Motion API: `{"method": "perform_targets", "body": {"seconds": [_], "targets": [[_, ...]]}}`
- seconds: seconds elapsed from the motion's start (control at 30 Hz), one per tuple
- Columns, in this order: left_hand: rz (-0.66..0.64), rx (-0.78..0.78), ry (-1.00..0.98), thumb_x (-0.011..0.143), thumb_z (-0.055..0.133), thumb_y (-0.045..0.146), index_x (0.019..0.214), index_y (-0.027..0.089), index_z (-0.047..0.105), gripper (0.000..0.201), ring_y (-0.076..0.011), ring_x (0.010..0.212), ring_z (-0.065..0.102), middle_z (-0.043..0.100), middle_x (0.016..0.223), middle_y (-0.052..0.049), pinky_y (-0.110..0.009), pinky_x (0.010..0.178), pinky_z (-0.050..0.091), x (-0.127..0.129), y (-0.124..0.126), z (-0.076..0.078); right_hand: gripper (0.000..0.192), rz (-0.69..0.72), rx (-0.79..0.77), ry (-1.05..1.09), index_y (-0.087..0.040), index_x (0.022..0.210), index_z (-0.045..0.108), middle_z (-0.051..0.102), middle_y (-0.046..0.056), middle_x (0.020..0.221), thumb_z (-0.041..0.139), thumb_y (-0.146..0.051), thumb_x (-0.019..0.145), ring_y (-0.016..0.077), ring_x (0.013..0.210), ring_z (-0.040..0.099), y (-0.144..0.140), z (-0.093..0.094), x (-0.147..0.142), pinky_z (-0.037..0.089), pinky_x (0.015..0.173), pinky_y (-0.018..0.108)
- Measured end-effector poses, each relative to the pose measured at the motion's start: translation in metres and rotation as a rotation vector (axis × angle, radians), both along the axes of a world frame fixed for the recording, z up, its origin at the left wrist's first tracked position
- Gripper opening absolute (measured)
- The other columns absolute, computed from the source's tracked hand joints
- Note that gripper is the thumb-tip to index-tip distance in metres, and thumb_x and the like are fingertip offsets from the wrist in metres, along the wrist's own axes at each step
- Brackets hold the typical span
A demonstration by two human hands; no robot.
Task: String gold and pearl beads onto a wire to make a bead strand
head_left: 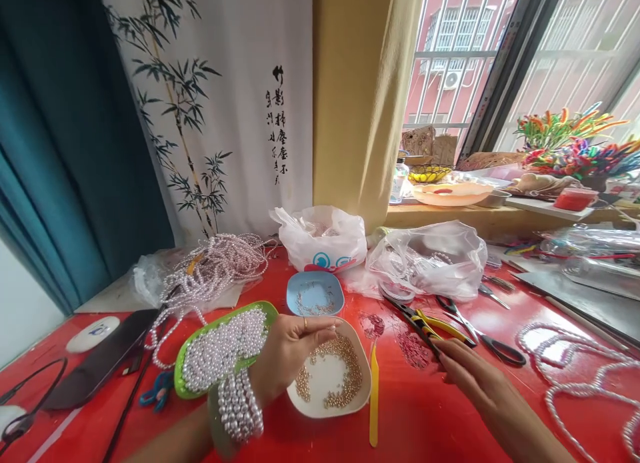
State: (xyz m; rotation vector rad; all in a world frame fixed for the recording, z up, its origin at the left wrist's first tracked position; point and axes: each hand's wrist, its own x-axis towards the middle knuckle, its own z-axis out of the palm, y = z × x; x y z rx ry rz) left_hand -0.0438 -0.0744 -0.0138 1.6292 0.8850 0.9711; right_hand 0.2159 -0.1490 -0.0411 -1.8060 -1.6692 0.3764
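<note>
Left hand point(287, 346) hides part of the gold-bead dish point(327, 378), fingers pinched, grasp unclear; right hand point(467, 376) lies released.

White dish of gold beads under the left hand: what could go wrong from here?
1. The left hand hovers over the white dish of gold beads; its wrist carries a pearl bracelet that could catch the rim and tip it.
2. The green tray is heaped with pearls right beside that wrist; a nudge may spill them.
3. The right hand lies close to the pliers and scissors, so it could snag on them.
</note>
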Motion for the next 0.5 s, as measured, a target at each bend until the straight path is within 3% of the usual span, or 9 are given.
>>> {"method": "perform_targets", "body": {"seconds": [0.03, 0.1, 0.17, 0.23, 0.37, 0.5], "targets": [[-0.002, 0.014, 0.012, 0.07, 0.057, 0.034, 0.088, 0.024, 0.068, 0.023, -0.0258, 0.088, 0.061, 0.067, 0.093, -0.003, -0.037, 0.077, 0.048, -0.001, 0.0, 0.002, 0.045, 0.029, -0.078, 0.151, -0.018, 0.102, 0.058, 0.065, 0.01, 0.088, 0.033, -0.047, 0.08, 0.022, 0.072, 0.062, 0.004, 0.011, -0.007, 0.05, 0.066, 0.034], [0.011, 0.037, 0.039, 0.071, 0.056, 0.036, 0.088, 0.028, 0.067, 0.022, -0.0255, 0.091, 0.06, 0.066, 0.095, 0.0, -0.038, 0.08, 0.047, -0.002, -0.001, 0.005, 0.047, 0.135, -0.2, 0.366, -0.016, 0.111, 0.053, 0.064, 0.007, 0.081, 0.038, -0.046, 0.078, 0.0218, 0.074, 0.06, 0.013, 0.032, -0.025, 0.048, 0.07, 0.033], [0.036, 0.049, 0.056, 0.072, 0.054, 0.037, 0.088, 0.029, 0.066, 0.022, -0.0243, 0.092, 0.059, 0.065, 0.097, 0.002, -0.038, 0.081, 0.046, -0.004, 0.0, 0.007, 0.048, 0.164, -0.328, 0.481, -0.018, 0.114, 0.051, 0.062, 0.006, 0.093, 0.049, -0.04, 0.071, 0.0226, 0.085, 0.057, 0.02, 0.049, -0.043, 0.043, 0.08, 0.034], [0.053, 0.061, 0.059, 0.072, 0.053, 0.038, 0.089, 0.029, 0.066, 0.023, -0.0229, 0.091, 0.06, 0.065, 0.097, 0.004, -0.037, 0.081, 0.046, -0.005, 0.001, 0.008, 0.051, 0.294, -0.459, 0.584, -0.019, 0.116, 0.05, 0.059, 0.005, 0.105, 0.052, -0.029, 0.066, 0.0232, 0.1, 0.051, 0.027, 0.059, -0.06, 0.038, 0.088, 0.034], [0.107, 0.091, 0.053, 0.071, 0.054, 0.037, 0.087, 0.029, 0.067, 0.021, -0.0226, 0.084, 0.062, 0.067, 0.091, 0.004, -0.035, 0.077, 0.048, -0.006, 0.007, 0.007, 0.057, 0.502, -0.507, 0.639, -0.02, 0.118, 0.048, 0.056, 0.005, 0.111, 0.05, -0.022, 0.061, 0.0239, 0.103, 0.048, 0.038, 0.059, -0.08, 0.037, 0.088, 0.036], [0.16, 0.117, 0.053, 0.071, 0.055, 0.035, 0.087, 0.026, 0.068, 0.022, -0.0242, 0.08, 0.062, 0.068, 0.089, 0.001, -0.035, 0.072, 0.049, -0.008, 0.012, 0.005, 0.047, 0.468, -0.379, 0.572, -0.02, 0.114, 0.051, 0.057, 0.005, 0.107, 0.048, -0.027, 0.067, 0.0241, 0.099, 0.05, 0.046, 0.047, -0.083, 0.039, 0.085, 0.038]]}}
